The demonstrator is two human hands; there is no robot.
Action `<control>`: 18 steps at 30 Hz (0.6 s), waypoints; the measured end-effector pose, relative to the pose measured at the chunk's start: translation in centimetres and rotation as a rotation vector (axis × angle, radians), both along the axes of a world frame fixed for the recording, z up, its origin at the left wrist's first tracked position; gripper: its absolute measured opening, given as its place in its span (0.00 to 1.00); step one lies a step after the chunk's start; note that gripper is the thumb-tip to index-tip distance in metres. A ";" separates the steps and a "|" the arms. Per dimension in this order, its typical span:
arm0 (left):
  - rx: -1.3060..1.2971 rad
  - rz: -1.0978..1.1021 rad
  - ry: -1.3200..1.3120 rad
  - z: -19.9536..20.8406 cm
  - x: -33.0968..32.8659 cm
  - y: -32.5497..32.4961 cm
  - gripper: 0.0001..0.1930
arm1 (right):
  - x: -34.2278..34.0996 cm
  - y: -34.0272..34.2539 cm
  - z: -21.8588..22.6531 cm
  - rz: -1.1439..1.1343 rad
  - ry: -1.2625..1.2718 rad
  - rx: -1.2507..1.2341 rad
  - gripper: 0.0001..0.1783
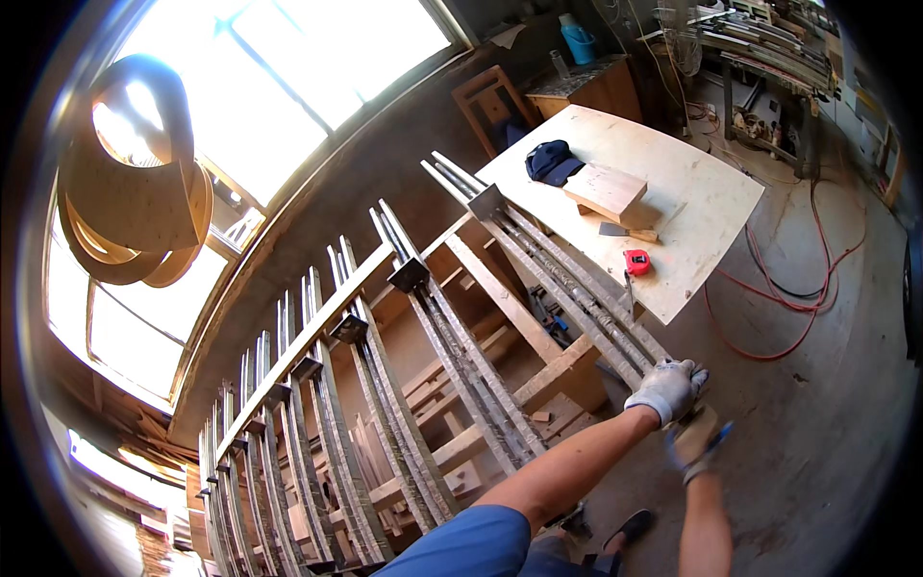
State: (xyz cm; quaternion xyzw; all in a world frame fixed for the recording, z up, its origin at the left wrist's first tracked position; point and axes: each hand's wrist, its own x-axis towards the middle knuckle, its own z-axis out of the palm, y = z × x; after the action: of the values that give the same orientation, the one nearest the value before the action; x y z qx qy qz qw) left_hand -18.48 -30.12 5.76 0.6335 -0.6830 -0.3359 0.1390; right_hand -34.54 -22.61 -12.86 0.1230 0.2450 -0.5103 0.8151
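Note:
A long bar clamp with worn, stained metal bars runs from the upper middle down to my hands. My left hand, in a pale work glove, is closed round its near end. Just below and to the right is my right hand, also gloved and smeared by motion. A bit of blue shows at its side; I cannot make out whether it holds anything. On the clamp's far part sits a dark metal jaw plate.
More bar clamps lean side by side on a wooden rail at left. A pale tabletop bears a dark cap, wood block, scraper and red tape measure. Red hose curls on the floor.

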 end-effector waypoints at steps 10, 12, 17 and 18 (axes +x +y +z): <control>0.011 0.005 -0.010 0.3 0.0 0.0 0.22 | 0.1 3.0 16.1 0.387 0.057 -0.260 0.61; 0.002 0.006 -0.005 0.4 -0.1 -0.1 0.22 | 1.5 7.9 10.3 0.332 -0.090 -0.006 0.63; -0.008 0.002 0.003 1.4 -0.4 0.3 0.22 | 1.4 4.2 -4.2 0.272 -0.414 -0.177 0.59; -0.014 -0.015 0.003 1.6 -0.9 0.1 0.22 | -0.7 0.8 -6.3 0.276 0.325 -0.391 0.55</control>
State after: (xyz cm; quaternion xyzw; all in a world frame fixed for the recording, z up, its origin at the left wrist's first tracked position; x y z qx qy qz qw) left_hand -19.38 -30.01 7.33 0.6268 -0.6900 -0.3331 0.1419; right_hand -35.29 -21.79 -19.17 -0.1546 0.2839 -0.4450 0.8351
